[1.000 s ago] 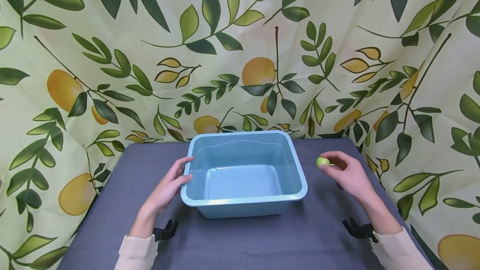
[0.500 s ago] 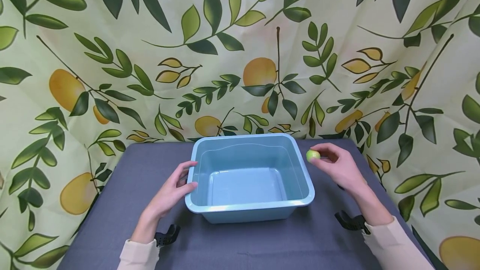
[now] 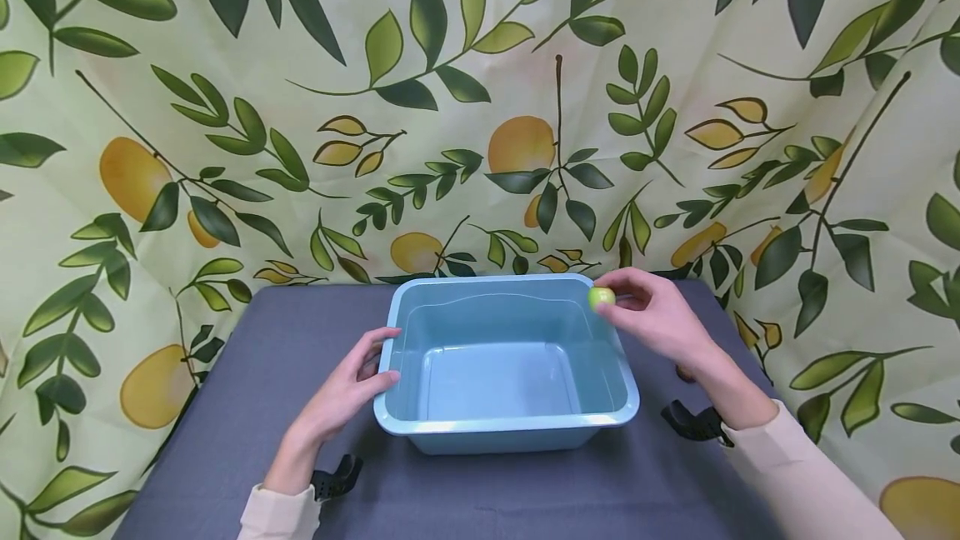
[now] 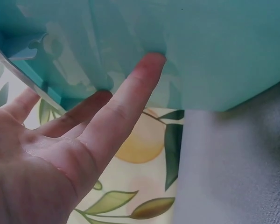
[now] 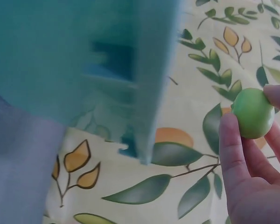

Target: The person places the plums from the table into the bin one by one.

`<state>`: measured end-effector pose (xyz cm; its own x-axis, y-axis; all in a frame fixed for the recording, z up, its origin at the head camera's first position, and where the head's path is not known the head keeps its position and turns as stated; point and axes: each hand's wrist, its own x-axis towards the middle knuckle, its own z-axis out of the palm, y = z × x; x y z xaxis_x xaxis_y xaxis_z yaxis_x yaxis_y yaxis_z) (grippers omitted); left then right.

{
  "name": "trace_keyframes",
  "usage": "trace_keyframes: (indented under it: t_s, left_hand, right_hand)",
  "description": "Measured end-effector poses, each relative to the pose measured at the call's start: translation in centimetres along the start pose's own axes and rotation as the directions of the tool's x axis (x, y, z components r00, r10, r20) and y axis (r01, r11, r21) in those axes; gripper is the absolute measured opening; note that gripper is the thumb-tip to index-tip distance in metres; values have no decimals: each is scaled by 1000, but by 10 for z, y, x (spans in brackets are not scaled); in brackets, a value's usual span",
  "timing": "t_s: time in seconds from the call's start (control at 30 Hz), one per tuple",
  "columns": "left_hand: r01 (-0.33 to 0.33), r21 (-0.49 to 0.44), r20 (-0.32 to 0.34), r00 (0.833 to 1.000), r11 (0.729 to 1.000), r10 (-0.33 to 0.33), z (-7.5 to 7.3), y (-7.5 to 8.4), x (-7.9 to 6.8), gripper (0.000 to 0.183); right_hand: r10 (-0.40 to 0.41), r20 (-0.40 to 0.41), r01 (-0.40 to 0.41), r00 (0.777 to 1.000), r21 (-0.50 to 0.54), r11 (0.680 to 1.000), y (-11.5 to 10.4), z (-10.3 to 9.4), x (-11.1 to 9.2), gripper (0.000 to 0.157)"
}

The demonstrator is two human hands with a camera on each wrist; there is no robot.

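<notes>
A light blue plastic basin (image 3: 495, 382) stands on the dark cloth-covered table. At its left rim my left hand (image 3: 341, 398) holds on, thumb and a fingertip over the edge. In the left wrist view, other fingers (image 4: 116, 112) lie against the basin's outer wall. My right hand (image 3: 652, 315) pinches a small, smooth, round green fruit (image 3: 601, 298) between thumb and fingertips, above the basin's back right corner. The right wrist view shows this green fruit (image 5: 253, 113) whole; its exact kind I cannot tell. Nothing shows inside the basin.
A small brown round thing (image 3: 684, 373) peeks out below my right wrist, mostly hidden. Black camera straps (image 3: 693, 423) sit on both wrists. A leaf-and-fruit patterned cloth (image 3: 450, 107) hangs behind and beside the table (image 3: 300, 332).
My right hand has carried the green fruit leftward and slightly up, from beside the basin to over its rim. The basin and my left hand have shifted a little right and toward me.
</notes>
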<state>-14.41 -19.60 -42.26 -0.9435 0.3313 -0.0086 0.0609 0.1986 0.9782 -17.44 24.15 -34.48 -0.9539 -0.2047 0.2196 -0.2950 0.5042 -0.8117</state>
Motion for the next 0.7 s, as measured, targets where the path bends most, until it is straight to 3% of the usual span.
trace_keyframes:
  t_s: [0.37,0.7]
  left_hand:
    - [23,40,-4,1000,999,-23,3,0,-3,59]
    - [35,42,-5,999,999,-35,5,1,-5,57]
  right_hand:
    - [-59,69,64,996,-69,996,-28,2,15,30]
    - [-142,176,156,974,-68,986,-49,25,36,26]
